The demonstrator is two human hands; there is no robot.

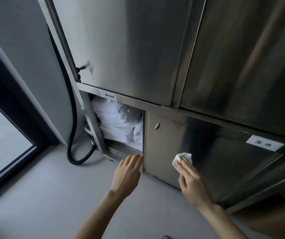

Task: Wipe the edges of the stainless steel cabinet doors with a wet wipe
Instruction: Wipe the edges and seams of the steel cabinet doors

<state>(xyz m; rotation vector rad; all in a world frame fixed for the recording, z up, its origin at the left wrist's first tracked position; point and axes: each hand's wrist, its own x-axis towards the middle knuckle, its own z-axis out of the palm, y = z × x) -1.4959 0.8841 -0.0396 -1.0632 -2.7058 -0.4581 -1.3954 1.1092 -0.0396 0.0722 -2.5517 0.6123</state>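
Reference item: the lower stainless steel cabinet door (164, 144).

1. Far left of the door, a black hose (72, 118) runs down the cabinet side and loops on the floor.
2. Directly left of the door, an open compartment holds stacked white linen (119, 123).
3. The left hand (128, 173) is extended, fingers nearly straight. Its fingertips touch the door's left vertical edge near the bottom. It holds nothing.
4. A small lock (157, 125) sits on the upper part of the door face.
5. The white wet wipe (181, 159) lies bunched against the door face, right of the lock and lower.
6. The right hand (191, 183) presses the wipe to the door with straight fingers.
7. Right of the door, above, is a white label (263, 143).
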